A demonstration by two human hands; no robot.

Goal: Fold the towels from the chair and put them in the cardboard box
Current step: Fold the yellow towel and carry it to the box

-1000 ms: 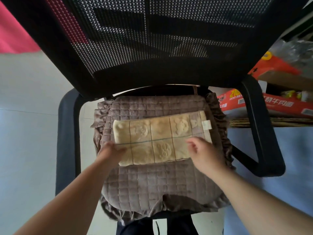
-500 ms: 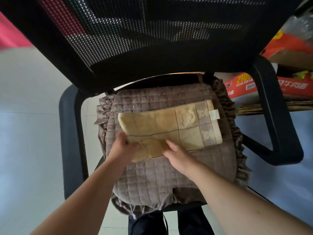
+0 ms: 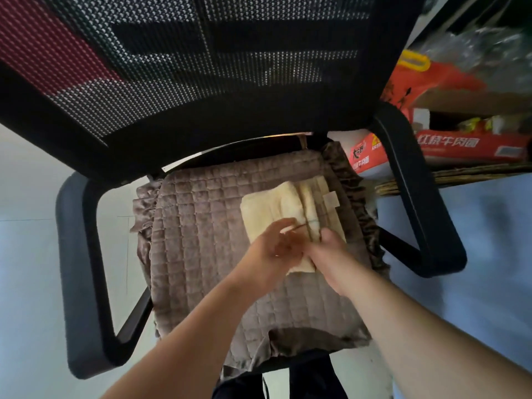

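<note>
A pale yellow towel (image 3: 276, 208) with a white label lies folded over on the right half of the brown quilted seat cushion (image 3: 201, 240) of a black mesh office chair (image 3: 201, 82). My left hand (image 3: 273, 249) rests on the towel's near edge, fingers curled around the folded-over layer. Close beside it on the right, my right hand (image 3: 328, 251) presses down on the towel's near right part. The two hands nearly touch. No cardboard box for the towels is clearly in view.
The chair's black armrests (image 3: 74, 269) flank the seat on both sides. Behind the right armrest are red printed cartons (image 3: 472, 145), a clear plastic bag and a woven mat edge. Pale floor tiles lie to the left, a blue surface to the right.
The towel's left end has been carried over to the right, so the towel is now about half as long. Both hands moved right and came together.
</note>
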